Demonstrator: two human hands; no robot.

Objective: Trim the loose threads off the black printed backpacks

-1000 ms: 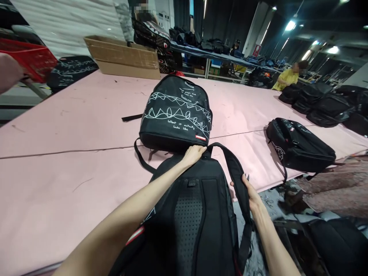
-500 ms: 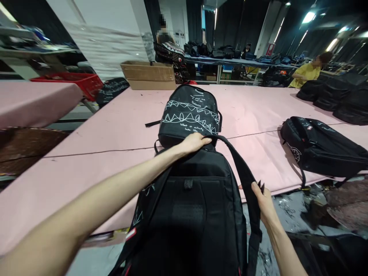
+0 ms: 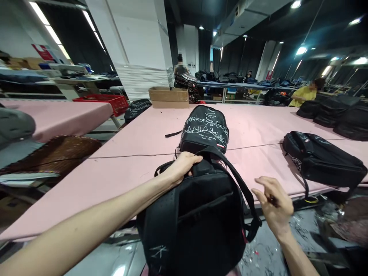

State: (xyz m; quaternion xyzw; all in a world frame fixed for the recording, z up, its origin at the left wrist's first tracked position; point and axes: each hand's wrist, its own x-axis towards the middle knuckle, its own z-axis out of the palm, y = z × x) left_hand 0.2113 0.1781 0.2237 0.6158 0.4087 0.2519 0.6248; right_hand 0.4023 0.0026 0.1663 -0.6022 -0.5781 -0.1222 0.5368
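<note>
A black backpack (image 3: 207,218) is held up in front of me at the table's near edge, its back panel and shoulder straps toward me. My left hand (image 3: 185,164) is closed around the top of it, by the handle and strap ends. Off to the right, my right hand (image 3: 274,203) is apart from the bag, thumb and fingers spread with nothing between them. A shoulder strap (image 3: 241,184) arches down the bag's right side, near that hand. Just beyond lies a second black backpack (image 3: 204,130) with white zigzag print and lettering.
The pink-covered table (image 3: 129,176) spreads ahead. Another black backpack (image 3: 324,157) lies at right, with more black bags (image 3: 339,113) behind it. A cardboard box (image 3: 169,97) stands at the far edge. A red crate (image 3: 115,104) is at left. A person in yellow (image 3: 304,95) is far right.
My right hand has let go of the shoulder strap and moved slightly right, its fingers opening. The held backpack has tilted, and my left hand still grips its top. The view has shifted up and left.
</note>
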